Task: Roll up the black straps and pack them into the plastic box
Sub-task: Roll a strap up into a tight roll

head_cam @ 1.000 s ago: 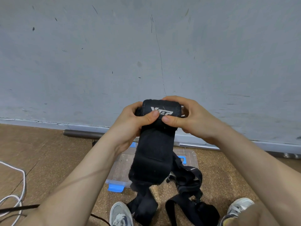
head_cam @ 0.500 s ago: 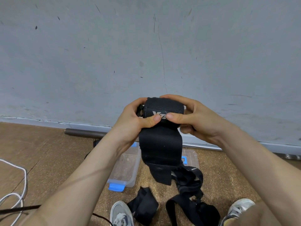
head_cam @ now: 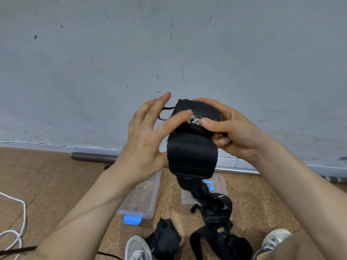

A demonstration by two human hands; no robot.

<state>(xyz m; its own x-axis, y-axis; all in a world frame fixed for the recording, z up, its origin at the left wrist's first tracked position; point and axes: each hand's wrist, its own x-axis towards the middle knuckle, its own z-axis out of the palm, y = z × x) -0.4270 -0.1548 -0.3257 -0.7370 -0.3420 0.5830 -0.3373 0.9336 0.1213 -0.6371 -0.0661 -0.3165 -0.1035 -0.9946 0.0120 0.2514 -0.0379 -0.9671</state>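
I hold a wide black strap [head_cam: 191, 156] at chest height, its top wound into a roll with a white logo. My right hand [head_cam: 231, 132] grips the roll, thumb across the logo. My left hand [head_cam: 148, 136] is spread beside the roll with straight fingers, the thumb tip near the logo. A thin black loop sticks out behind the left fingers. The strap's loose tail hangs down in front of the clear plastic box [head_cam: 139, 197] with a blue latch on the floor. More black straps [head_cam: 217, 222] lie tangled below, and a folded one [head_cam: 165, 241] sits by my shoe.
The clear lid [head_cam: 217, 186] with a blue clip lies right of the box. A metal bar [head_cam: 93, 157] runs along the grey wall's base. White cable [head_cam: 16, 218] coils at the left. My shoes [head_cam: 138, 249] stand at the bottom edge on the cork floor.
My left hand has let go of the roll and spread open. The roll has turned further, and the hanging tail has become shorter, lifting clear of the strap on the floor.
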